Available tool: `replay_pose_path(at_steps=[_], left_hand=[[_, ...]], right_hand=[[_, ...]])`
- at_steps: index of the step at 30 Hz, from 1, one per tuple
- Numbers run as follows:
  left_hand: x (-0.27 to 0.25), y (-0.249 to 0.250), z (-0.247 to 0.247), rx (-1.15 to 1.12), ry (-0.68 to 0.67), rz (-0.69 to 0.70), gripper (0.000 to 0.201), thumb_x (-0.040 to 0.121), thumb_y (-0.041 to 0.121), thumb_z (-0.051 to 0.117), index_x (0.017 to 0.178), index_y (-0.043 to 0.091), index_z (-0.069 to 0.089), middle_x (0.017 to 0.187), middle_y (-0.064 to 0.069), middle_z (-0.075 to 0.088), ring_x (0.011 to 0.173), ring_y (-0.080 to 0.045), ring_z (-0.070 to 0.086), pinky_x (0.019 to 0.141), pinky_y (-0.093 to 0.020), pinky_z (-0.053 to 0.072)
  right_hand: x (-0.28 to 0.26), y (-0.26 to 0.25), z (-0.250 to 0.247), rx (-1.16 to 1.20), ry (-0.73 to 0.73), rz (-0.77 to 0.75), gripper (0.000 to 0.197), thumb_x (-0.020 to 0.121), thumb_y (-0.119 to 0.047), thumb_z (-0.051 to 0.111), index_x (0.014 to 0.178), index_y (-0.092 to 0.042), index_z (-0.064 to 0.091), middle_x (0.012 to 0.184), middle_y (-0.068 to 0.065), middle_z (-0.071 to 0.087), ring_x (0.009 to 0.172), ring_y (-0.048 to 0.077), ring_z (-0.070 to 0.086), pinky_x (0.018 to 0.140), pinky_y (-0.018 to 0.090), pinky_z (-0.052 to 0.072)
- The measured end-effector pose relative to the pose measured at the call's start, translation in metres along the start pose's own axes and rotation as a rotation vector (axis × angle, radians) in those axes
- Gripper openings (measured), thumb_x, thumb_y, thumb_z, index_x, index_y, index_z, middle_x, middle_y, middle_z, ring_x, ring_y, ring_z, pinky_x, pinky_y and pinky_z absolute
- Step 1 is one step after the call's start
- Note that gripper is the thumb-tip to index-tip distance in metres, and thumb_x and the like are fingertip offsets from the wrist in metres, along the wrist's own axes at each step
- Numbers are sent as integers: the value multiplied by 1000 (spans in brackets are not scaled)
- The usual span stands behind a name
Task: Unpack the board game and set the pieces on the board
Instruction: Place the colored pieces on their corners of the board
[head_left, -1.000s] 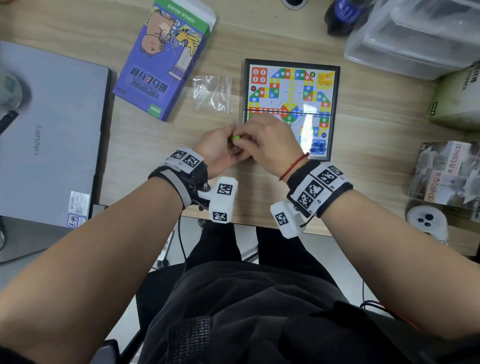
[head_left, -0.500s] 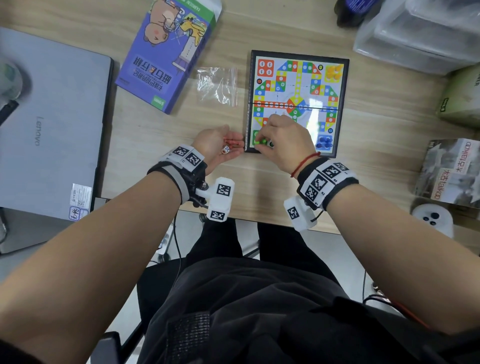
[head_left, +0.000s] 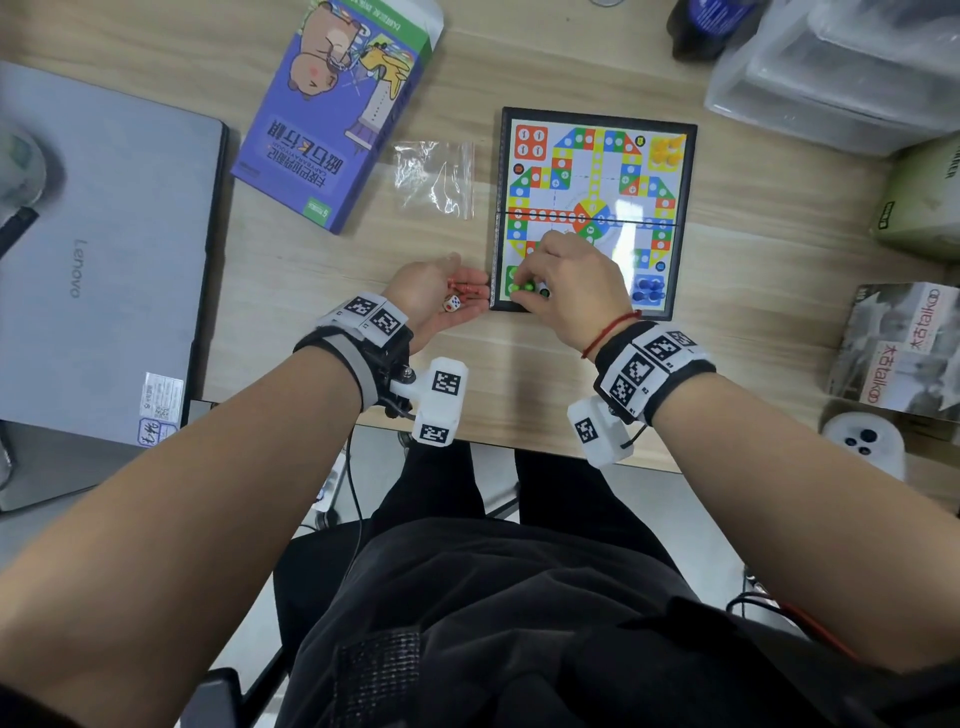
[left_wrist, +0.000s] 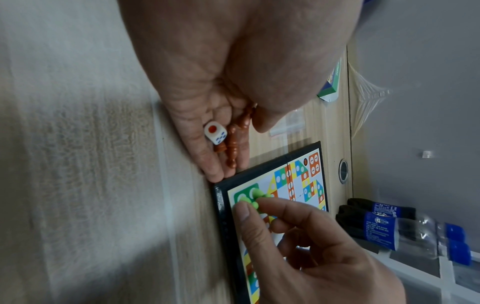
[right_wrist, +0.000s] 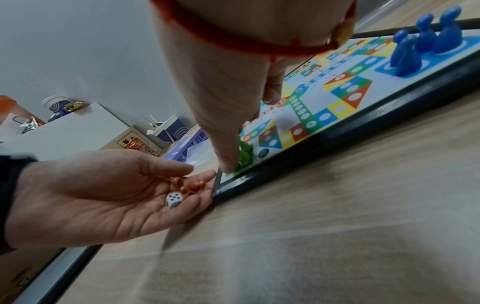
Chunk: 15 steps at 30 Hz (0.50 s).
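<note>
Fingers (left_wrist: 244, 211) of the right hand (head_left: 571, 291) pinch a green piece (left_wrist: 255, 197) and hold it down on the green corner of the board (head_left: 680, 218), the corner nearest the person.

Biggest first: the worktop (head_left: 519, 67) carries the board, which lies flat and open. Blue pieces (right_wrist: 426, 39) stand up in the near right corner. Yellow pieces (head_left: 667, 150) sit in the far right corner. The far left red corner has no pieces yet.

Just left of the board, the left hand (head_left: 431, 301) rests palm up, its fingers spread loosely, with their tips touching the board's edge. In the palm lie red pieces (left_wrist: 233, 142) on their sides, long way pointing at the board, and a small white die (right_wrist: 174, 199) beside them.

The red pieces are likely next. They lie just left of the right hand, close by, so that hand is well placed to reach across, pick one, stand it upright and carry it to the far left corner. The left hand looks set to serve as a tray.
</note>
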<state>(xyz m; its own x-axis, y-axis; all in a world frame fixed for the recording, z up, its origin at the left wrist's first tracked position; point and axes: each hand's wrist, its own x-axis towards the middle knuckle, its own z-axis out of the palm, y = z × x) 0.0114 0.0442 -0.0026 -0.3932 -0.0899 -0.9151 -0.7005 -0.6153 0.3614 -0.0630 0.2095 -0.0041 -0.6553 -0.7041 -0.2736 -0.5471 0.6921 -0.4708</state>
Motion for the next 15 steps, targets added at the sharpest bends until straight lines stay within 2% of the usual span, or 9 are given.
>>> replay_pose_path(at_steps=[5, 8, 10, 12, 15], left_hand=[[0, 0, 0, 17, 8, 4, 41, 105, 26, 39, 91, -4, 64, 85, -16, 64, 83, -24, 64, 76, -31, 60], [-3, 3, 0, 22, 16, 16, 41, 105, 25, 38, 92, -3, 64, 87, -17, 65, 82, -24, 63, 71, -27, 60], [-5, 6, 1, 26, 17, 34, 41, 105, 26, 37, 99, -5, 65, 89, -16, 65, 84, -24, 63, 72, -26, 60], [-9, 10, 5, 10, -9, 55, 41, 105, 26, 38, 108, -6, 63, 91, -16, 66, 85, -24, 65, 74, -27, 60], [-13, 18, 17, -40, -66, 65, 35, 105, 25, 38, 105, -2, 61, 90, -14, 66, 80, -22, 67, 70, -31, 60]], right_hand=[[0, -1, 1, 15, -3, -9, 13, 77, -24, 75, 82, -12, 70, 83, 6, 59, 80, 28, 56, 63, 39, 51], [-3, -3, -3, 46, 29, -15, 21, 76, -32, 76, 84, -14, 68, 83, 4, 58, 79, 26, 57, 62, 38, 51], [-2, -5, -9, 87, 68, -22, 26, 76, -38, 75, 85, -16, 68, 82, 3, 58, 78, 23, 57, 62, 35, 49], [3, -12, -17, 126, 79, -53, 27, 77, -40, 73, 87, -15, 67, 82, 3, 58, 78, 22, 57, 65, 34, 49], [12, -25, -25, 132, 21, -120, 26, 78, -36, 72, 92, -14, 69, 85, 5, 59, 82, 25, 58, 68, 35, 48]])
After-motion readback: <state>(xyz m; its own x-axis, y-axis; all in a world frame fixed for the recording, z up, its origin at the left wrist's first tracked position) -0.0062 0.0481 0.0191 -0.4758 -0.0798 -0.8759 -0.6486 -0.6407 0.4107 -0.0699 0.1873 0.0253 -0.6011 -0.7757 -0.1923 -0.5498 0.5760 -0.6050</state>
